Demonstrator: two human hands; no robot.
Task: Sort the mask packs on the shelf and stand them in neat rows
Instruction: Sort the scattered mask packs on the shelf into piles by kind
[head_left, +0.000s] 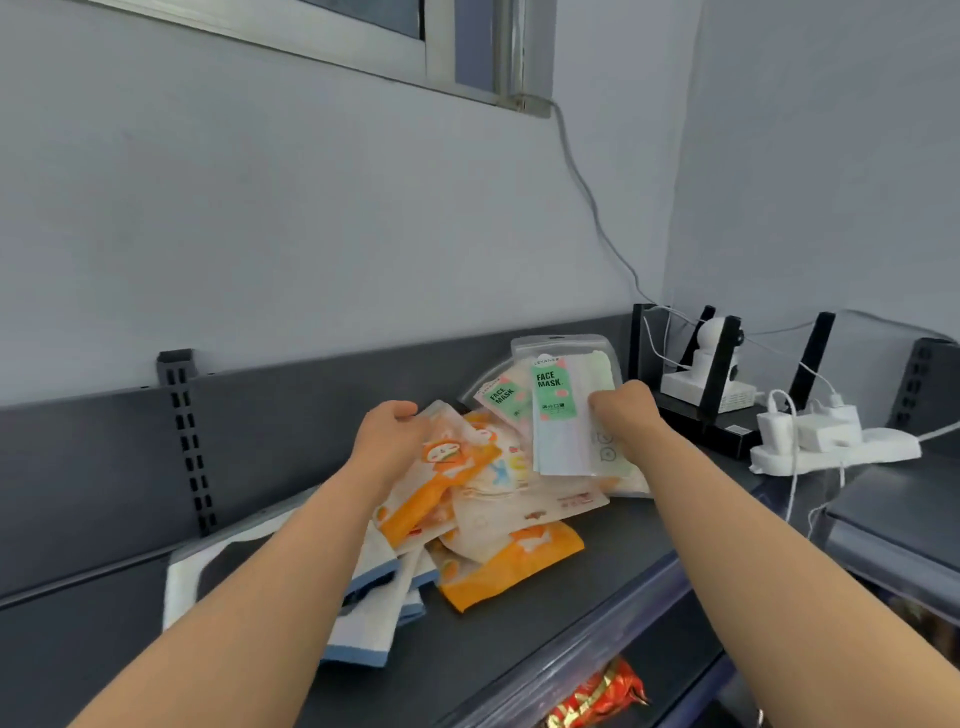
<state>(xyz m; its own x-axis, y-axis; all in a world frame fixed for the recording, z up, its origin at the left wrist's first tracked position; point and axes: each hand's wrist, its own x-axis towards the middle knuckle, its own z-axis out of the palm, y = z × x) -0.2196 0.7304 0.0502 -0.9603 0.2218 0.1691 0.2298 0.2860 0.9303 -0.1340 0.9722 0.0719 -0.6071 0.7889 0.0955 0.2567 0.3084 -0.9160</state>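
**Green packs in hand, the orange heap still to sort**

We have both hands over a loose heap of mask packs on the dark shelf (597, 613). Our right hand (626, 410) is curled closed on the right edge of a green face-mask pack (558, 415), holding it upright with its long axis running up and down. A second green pack (501, 397) leans tilted just behind and to the left of it, against the shelf's back panel. Our left hand (392, 434) is bent down onto the orange cartoon packs (447, 483), its fingers curled at the far top edge of one; we cannot tell whether it has truly gripped that pack or only rests on it.

The heap lies between our two hands and runs toward us: orange packs overlap at angles in the middle, and blue-and-white packs (374, 608) lie flat at the near left, partly under our left forearm. Nothing stands in a row yet.

The green pack is already vertical and close to the back panel, so we judge that setting it down calls mainly for the right hand. The orange packs lie flat with their long axes slanting from near left to far right, nearest our left hand, so they would need turning upright.

To the far right stand a router (696, 410), a small camera (711, 358) and a power strip (836, 447), close beside the green packs.
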